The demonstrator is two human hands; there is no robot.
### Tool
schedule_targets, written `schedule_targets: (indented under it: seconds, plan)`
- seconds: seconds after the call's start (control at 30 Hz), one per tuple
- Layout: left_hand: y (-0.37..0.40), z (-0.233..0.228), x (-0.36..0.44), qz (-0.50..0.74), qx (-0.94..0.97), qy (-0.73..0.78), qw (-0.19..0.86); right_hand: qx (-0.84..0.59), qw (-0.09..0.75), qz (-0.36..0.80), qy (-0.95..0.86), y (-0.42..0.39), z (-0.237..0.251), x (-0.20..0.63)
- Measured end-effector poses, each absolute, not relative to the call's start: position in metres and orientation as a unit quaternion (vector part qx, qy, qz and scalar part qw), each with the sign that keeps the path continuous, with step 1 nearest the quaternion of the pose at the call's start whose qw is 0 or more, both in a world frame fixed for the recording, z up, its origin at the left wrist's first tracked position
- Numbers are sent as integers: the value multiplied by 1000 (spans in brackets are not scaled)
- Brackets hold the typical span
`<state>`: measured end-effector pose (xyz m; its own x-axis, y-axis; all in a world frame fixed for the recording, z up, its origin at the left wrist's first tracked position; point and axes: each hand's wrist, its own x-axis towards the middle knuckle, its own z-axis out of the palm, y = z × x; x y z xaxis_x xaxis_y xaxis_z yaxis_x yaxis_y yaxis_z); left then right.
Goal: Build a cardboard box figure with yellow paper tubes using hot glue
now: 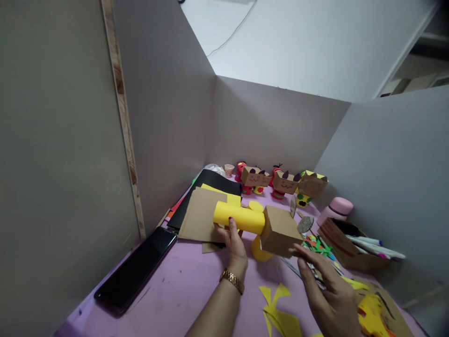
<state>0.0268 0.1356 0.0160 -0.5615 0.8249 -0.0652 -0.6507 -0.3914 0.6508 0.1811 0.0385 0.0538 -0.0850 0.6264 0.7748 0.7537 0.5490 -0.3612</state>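
A black phone (135,270) lies at the left of my purple worktop (185,295). My left hand (234,245) grips the yellow paper tube (238,217) from below, its fingers clenched round it; my right hand (329,295) touches the brown cardboard box (280,230) joined to the tube's end, fingers loose.

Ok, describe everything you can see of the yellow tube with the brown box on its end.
The yellow tube looks like rolled paper, smooth and bright, lying roughly level above the purple table. Its left end is open; its right end meets a plain brown cardboard box, tilted slightly. The left hand grips the tube from below, and the right hand touches the box's lower corner with its fingertips. Another yellow piece shows underneath, partly hidden.
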Motion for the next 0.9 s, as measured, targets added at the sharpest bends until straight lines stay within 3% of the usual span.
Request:
schedule_targets:
  seconds: [0.37, 0.9]
  plan:
    - [138, 15, 24, 826, 108, 330, 445, -560, 493, 87, -661, 37, 35, 193]
    - [149, 22, 1, 827, -36, 332, 452, -582, 477, 71, -655, 31, 30, 207]
